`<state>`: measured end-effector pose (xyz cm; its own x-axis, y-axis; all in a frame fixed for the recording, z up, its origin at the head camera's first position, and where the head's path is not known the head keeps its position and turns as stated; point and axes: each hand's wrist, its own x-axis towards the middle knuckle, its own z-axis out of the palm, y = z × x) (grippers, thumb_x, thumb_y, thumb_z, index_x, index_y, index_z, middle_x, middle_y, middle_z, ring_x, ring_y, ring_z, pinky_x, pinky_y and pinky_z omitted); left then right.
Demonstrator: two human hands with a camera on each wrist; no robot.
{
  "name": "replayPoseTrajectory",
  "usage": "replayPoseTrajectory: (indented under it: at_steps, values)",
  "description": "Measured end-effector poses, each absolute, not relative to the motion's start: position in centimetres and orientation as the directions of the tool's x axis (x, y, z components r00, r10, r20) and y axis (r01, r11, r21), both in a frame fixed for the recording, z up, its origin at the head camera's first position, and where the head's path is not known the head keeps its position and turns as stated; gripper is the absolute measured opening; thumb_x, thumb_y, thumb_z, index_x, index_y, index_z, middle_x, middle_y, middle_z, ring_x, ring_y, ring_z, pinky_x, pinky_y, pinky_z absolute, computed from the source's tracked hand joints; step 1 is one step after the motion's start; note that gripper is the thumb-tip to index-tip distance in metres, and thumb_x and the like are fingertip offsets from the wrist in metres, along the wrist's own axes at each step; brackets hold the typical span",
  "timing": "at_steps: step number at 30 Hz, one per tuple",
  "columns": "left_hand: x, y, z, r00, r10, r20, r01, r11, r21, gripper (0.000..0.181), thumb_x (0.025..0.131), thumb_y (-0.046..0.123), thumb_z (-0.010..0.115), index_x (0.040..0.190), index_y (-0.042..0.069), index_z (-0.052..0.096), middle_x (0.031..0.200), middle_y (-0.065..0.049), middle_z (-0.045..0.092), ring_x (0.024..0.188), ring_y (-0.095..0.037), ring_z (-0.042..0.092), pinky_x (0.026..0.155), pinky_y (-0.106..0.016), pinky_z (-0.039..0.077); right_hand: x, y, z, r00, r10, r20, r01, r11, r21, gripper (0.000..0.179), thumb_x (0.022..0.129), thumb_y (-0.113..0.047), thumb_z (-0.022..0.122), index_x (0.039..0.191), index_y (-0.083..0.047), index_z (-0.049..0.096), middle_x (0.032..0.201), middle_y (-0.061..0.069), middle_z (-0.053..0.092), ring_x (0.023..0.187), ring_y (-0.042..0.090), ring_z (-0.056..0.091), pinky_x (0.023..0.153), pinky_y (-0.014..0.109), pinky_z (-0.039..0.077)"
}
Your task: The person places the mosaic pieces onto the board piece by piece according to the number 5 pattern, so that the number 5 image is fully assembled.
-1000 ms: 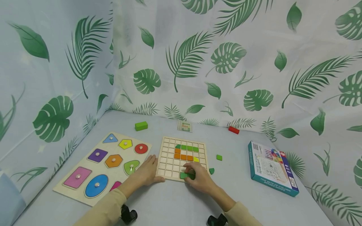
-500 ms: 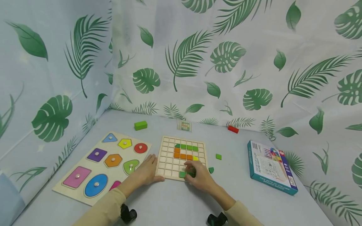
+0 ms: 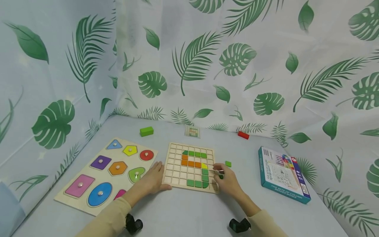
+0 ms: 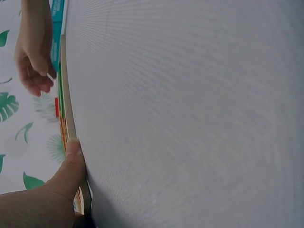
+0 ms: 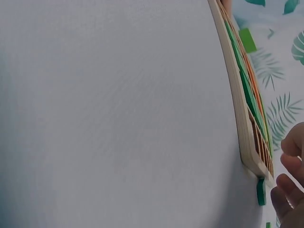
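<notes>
A wooden grid board (image 3: 174,168) holds small tiles in an S-like path: green (image 3: 197,154), orange (image 3: 191,163), yellow (image 3: 204,166) and dark green (image 3: 205,177). My left hand (image 3: 154,178) rests along the board's left side, fingers extended, its thumb (image 4: 72,149) at the near edge. At the right edge hovers my right hand (image 3: 227,181), fingers loosely bent and nothing between them. Partly hidden by those fingers, a loose dark green tile (image 5: 261,191) with a rounded side lies beside the board's corner. Just beyond is a loose light green square tile (image 3: 228,163).
A knob puzzle board (image 3: 102,171) with coloured shapes lies left. At the back are a green block (image 3: 146,131), a small pattern card (image 3: 192,131) and a red block (image 3: 243,135). A teal-edged box (image 3: 282,176) lies on the right. Leaf-print cloth stands behind.
My right hand has left the dark green tiles at the board's lower right and moved right, over the board's edge. The dark green column is now uncovered. My left hand stays put.
</notes>
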<state>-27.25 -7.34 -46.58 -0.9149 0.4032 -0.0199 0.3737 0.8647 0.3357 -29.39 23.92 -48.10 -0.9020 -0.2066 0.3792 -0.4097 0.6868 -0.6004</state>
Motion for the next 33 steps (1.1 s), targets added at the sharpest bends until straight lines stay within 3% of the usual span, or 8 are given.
replayPoseTrajectory:
  at_steps: [8,16,23,33]
  values:
    - [-27.2,-7.3,-46.6,-0.917,0.398,-0.029,0.364,0.863,0.351,0.091,0.082,0.047,0.069,0.136,-0.017,0.034,0.144,-0.032,0.029,0.137,-0.041,0.023,0.113,-0.043,0.022,-29.1,25.1,-47.9,-0.931,-0.198,0.308,-0.351,0.719,-0.6,0.053,0.071,0.017,0.055,0.121,0.001,0.055,0.111,0.012,0.06,0.106,0.027,0.054,0.091,0.044,0.048]
    - [-27.0,-7.4,-46.2,-0.914,0.404,-0.022,0.37,0.857,0.358,0.09,0.081,0.045,0.07,0.135,-0.017,0.035,0.144,-0.032,0.029,0.137,-0.042,0.023,0.113,-0.044,0.022,-29.1,25.5,-48.3,-0.961,-0.16,0.227,-0.263,0.783,-0.563,0.06,0.068,0.017,0.057,0.126,0.001,0.051,0.11,0.011,0.061,0.104,0.025,0.056,0.09,0.041,0.049]
    - [-27.0,-7.3,-46.2,-0.912,0.409,-0.025,0.375,0.857,0.353,0.09,0.082,0.046,0.07,0.135,-0.017,0.035,0.144,-0.032,0.029,0.137,-0.041,0.023,0.113,-0.043,0.022,-28.7,26.0,-48.0,-0.957,-0.168,0.235,-0.275,0.779,-0.564,0.057,0.067,0.015,0.061,0.122,0.003,0.053,0.105,0.011,0.062,0.094,0.023,0.058,0.079,0.038,0.051]
    - [-27.2,-7.4,-46.3,-0.906,0.423,-0.026,0.39,0.856,0.339,0.091,0.082,0.047,0.069,0.135,-0.018,0.034,0.143,-0.033,0.03,0.136,-0.041,0.024,0.113,-0.043,0.021,-28.4,26.8,-47.9,-0.972,-0.148,0.183,-0.227,0.789,-0.57,0.044,0.075,0.007,0.068,0.116,-0.002,0.058,0.099,0.006,0.06,0.076,0.013,0.052,0.063,0.023,0.047]
